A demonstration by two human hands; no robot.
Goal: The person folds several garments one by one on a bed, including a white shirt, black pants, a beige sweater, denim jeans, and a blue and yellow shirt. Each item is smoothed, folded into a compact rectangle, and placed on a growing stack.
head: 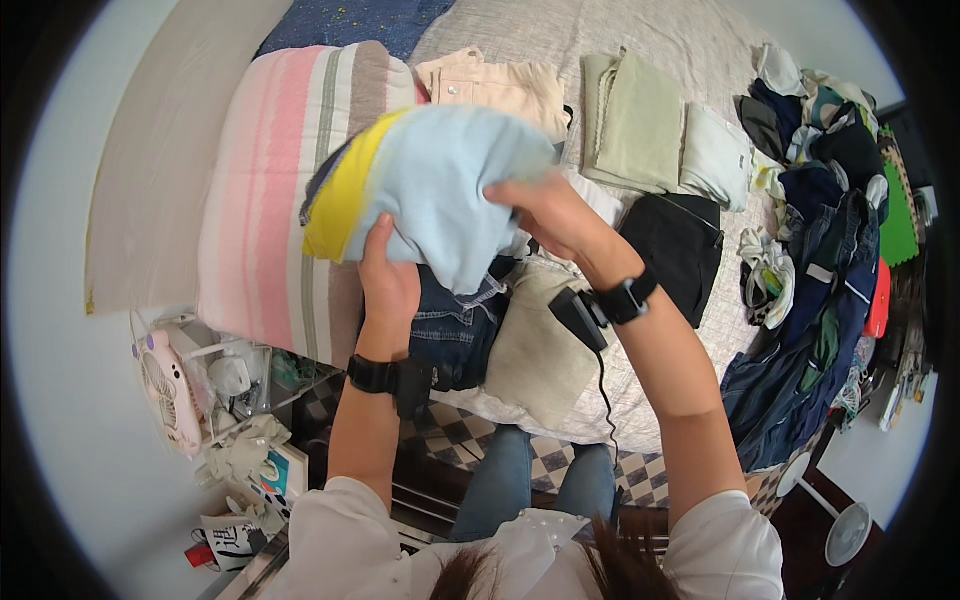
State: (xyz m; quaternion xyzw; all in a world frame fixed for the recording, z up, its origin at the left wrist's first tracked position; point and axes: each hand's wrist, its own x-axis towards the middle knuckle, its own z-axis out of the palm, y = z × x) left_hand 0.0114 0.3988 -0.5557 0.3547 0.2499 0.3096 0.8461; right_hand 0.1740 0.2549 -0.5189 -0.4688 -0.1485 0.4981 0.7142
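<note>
A light blue garment point(442, 180) with a yellow band and a dark edge is held up in the air between both hands. My left hand point(386, 277) grips its lower left edge, thumb on top. At its right side my right hand point(551, 214) pinches the cloth; the fingertips are blurred. Beneath it lie folded dark jeans point(457, 330) and a folded beige garment point(544, 337). Peach pants point(502, 90) show behind it, and folded black clothing point(671, 244) lies to the right of my right hand. White cloth between these is partly covered.
On the bed point(517, 26) a striped pillow point(281, 195) lies at left. Folded sage-green cloth point(637, 120) and a folded white shirt point(712, 154) lie further back. A loose clothes pile point(817, 225) runs along the right edge. A pink fan point(169, 390) stands at lower left.
</note>
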